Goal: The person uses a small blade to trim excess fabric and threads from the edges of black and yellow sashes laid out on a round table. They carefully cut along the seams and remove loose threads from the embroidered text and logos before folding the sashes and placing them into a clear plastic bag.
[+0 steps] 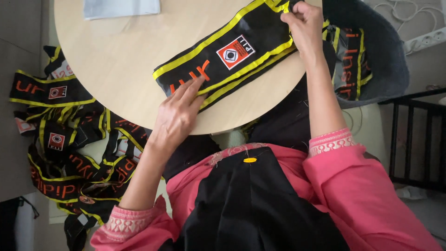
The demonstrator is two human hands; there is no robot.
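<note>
Black sash with yellow edge stripes, orange letters and a red-white square patch lies diagonally on the round tabletop, upper centre. My left hand presses it flat, fingers spread; my right hand pinches its upper end.

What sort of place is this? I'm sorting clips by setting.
Probably a small home sewing or finishing workspace: a round wooden table, a pile of black sashes on the floor, and a power strip.
</note>
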